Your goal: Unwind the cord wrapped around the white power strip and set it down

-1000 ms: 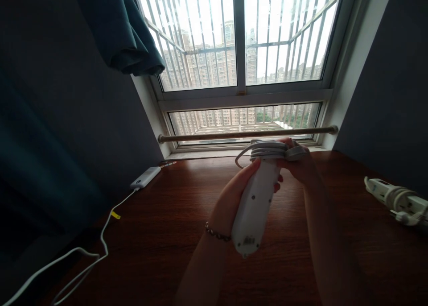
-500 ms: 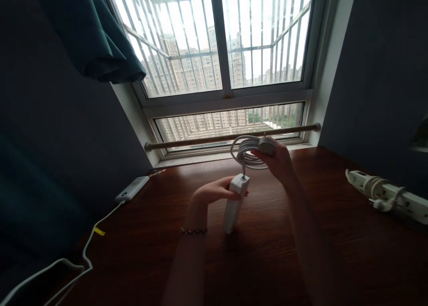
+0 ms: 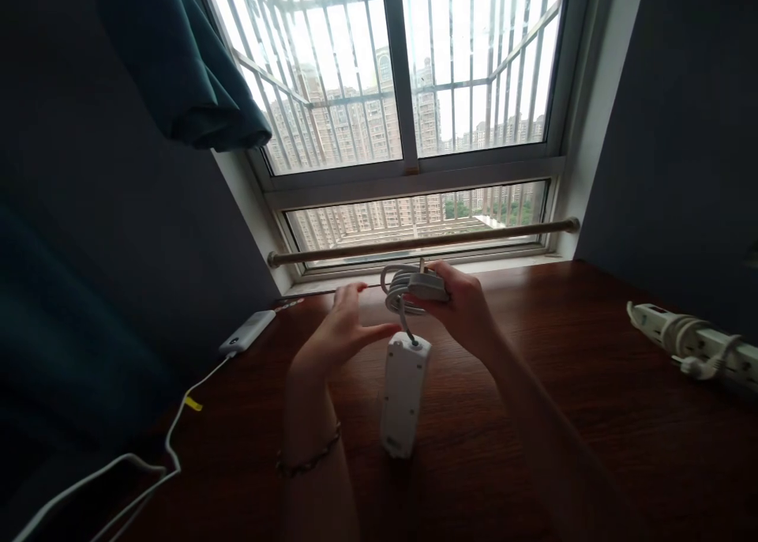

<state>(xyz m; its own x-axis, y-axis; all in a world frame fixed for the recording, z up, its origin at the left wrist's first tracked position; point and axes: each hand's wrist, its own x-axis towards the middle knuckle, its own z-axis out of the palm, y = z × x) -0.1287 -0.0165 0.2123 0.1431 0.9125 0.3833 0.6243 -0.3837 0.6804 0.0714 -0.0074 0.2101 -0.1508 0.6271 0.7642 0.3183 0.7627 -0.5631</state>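
A small printed patch near the lower end of the long white plastic power strip is too blurred to read. The strip stands steeply in front of the person, its flat, screw-dotted back facing the camera, above the dark reddish-brown wooden worktop; whether its lower end touches the wood cannot be told.

The right hand is closed around the pale grey plug, pinching it between thumb and fingers beside the looped pale grey cord, which runs down into the strip's upper end. The left hand is spread, fingers raised and thumb stretched toward that end; contact there is unclear. A dark beaded bracelet circles the left wrist.

To the right lies a second white power strip wrapped in its own cord, its markings too small to read. To the left, a white rectangular device joins a white cable bearing a yellow tag.
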